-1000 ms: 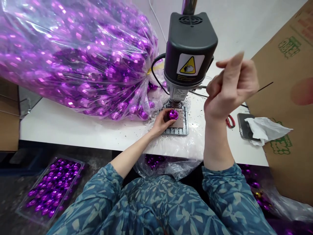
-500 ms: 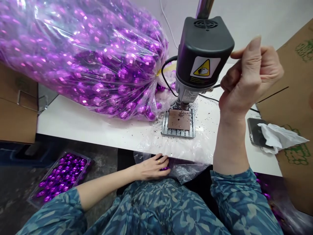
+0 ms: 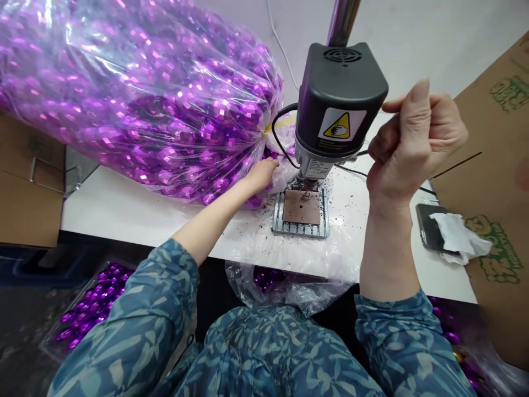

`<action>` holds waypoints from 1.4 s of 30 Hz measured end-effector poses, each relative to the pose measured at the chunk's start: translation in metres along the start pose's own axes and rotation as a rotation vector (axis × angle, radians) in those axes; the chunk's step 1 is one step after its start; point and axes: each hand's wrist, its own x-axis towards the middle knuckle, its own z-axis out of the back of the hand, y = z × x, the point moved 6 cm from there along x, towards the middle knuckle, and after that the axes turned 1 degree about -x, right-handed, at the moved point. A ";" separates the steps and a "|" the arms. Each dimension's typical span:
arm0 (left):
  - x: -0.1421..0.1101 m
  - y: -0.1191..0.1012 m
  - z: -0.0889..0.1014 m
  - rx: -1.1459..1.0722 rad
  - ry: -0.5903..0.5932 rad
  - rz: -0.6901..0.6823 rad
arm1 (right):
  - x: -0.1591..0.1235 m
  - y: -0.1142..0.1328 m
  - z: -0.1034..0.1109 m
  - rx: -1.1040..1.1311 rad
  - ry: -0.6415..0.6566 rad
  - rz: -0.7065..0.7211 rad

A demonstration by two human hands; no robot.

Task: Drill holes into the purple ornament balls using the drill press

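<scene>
A bench drill press (image 3: 341,99) with a black motor housing and a warning label stands over a slotted metal base (image 3: 301,230). On that base lies a brown square plate (image 3: 301,207) with a dark hole, amid dark shavings. My right hand (image 3: 417,135) is raised beside the housing, fingers curled closed; whatever is inside the fist is hidden. At the gathered neck of a large clear bag of shiny purple faceted balls (image 3: 198,121) is my left hand (image 3: 262,173), its fingertips mostly out of sight. More purple balls (image 3: 266,278) show in clear plastic (image 3: 239,281) at my lap.
A phone (image 3: 432,226) with crumpled white tissue (image 3: 460,237) lies on the white table (image 3: 124,201) at right. Cardboard boxes (image 3: 491,182) flank both sides. A clear tray of purple balls (image 3: 88,303) sits low at left. A black cable (image 3: 279,129) loops by the drill.
My left hand has moved from the plastic at my lap up and forward to the large bag's neck. My right hand remains closed beside the drill press. The view has shifted slightly.
</scene>
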 end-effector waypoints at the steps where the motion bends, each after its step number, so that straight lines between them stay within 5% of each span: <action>1: 0.013 0.010 -0.002 0.032 0.050 0.018 | -0.001 0.000 0.000 -0.001 -0.001 0.001; 5: 0.036 0.028 -0.018 0.150 0.264 -0.050 | -0.002 0.002 0.001 -0.011 0.003 0.034; 10: 0.025 0.020 -0.033 0.305 0.384 0.015 | -0.001 0.001 0.002 -0.031 0.002 0.035; 12: 0.014 0.007 -0.022 0.333 0.298 0.029 | 0.000 0.000 0.002 -0.038 0.005 0.042; 17: -0.034 -0.034 0.031 -0.012 -0.226 -0.112 | -0.001 0.000 0.001 -0.107 0.004 0.059; 19: -0.054 -0.041 0.033 -0.105 -0.258 -0.156 | -0.001 0.000 0.001 -0.101 -0.006 0.066; 24: -0.074 -0.032 0.005 -0.092 -0.155 -0.129 | -0.001 -0.001 0.001 -0.093 -0.048 0.076; 31: -0.091 -0.036 0.032 -0.349 -0.531 -0.116 | -0.002 -0.001 0.003 -0.030 -0.016 0.074; 35: -0.110 -0.051 0.049 -0.330 -0.627 -0.090 | -0.003 0.002 0.002 -0.065 0.005 0.096; 38: -0.117 -0.055 0.043 -0.686 -0.551 0.056 | -0.003 0.002 0.003 -0.029 0.005 0.102; 42: -0.121 -0.066 0.007 -1.385 -0.240 0.393 | -0.003 -0.001 0.003 -0.029 -0.007 0.094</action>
